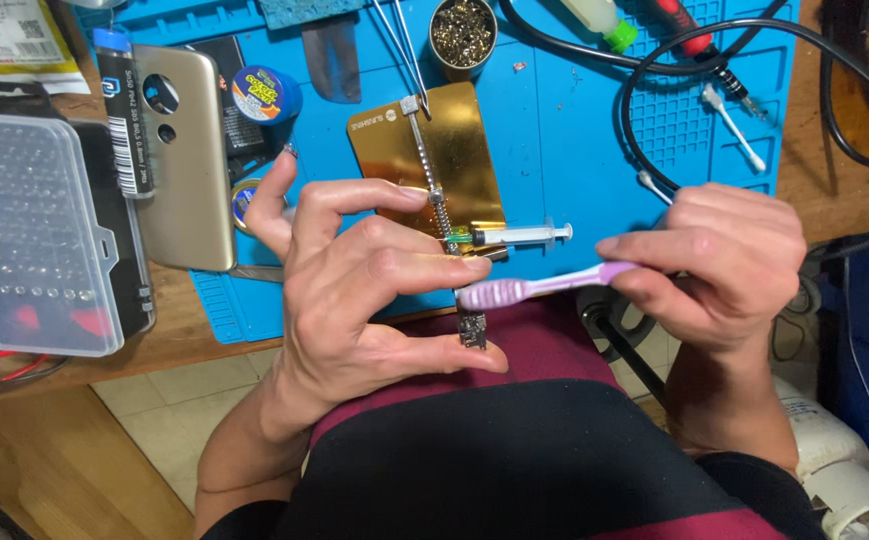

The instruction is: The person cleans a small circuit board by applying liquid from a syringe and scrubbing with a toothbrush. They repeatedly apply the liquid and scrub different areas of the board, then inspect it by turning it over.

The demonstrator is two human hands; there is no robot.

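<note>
Blue mat [555,120] on worktop [175,340] at 12 o'clock; left hand [355,290] pinches small circuit board [473,328] by its edges, other fingers spread, right hand [730,265] closed on purple toothbrush [535,289] handle, bristles just above board — board likely light, stiff, fragile, edge-grip only.

Yellow-labelled blue round tin [265,93] beside white-labelled dark tube [123,120], upper left.
</note>
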